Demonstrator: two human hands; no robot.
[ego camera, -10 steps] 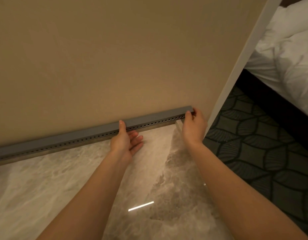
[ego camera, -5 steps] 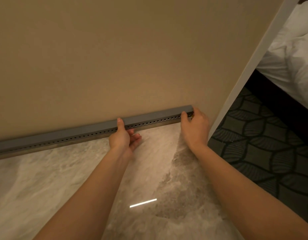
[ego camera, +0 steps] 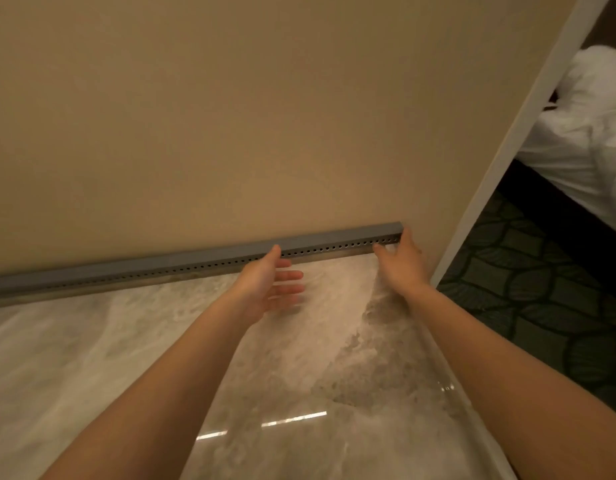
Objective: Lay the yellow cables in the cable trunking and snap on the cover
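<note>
Where wall (ego camera: 230, 133) meets floor (ego camera: 92, 341), trunking (ego camera: 161, 265) runs left-right.

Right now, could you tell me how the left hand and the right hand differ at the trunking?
The left hand is partway along the trunking, the right hand at its right end. The left hand's fingers are straight and spread, only the thumb touching; the right hand shows its back, fingers mostly hidden. Both touch the trunking.

The cable trunking (ego camera: 195, 262) runs off the left edge. Fingers (ego camera: 292, 276) of the left hand (ego camera: 261, 284) are motion-blurred. The right hand (ego camera: 402, 263) hides its own fingertips. The bed (ego camera: 583, 143) is cut off at the right.
</note>
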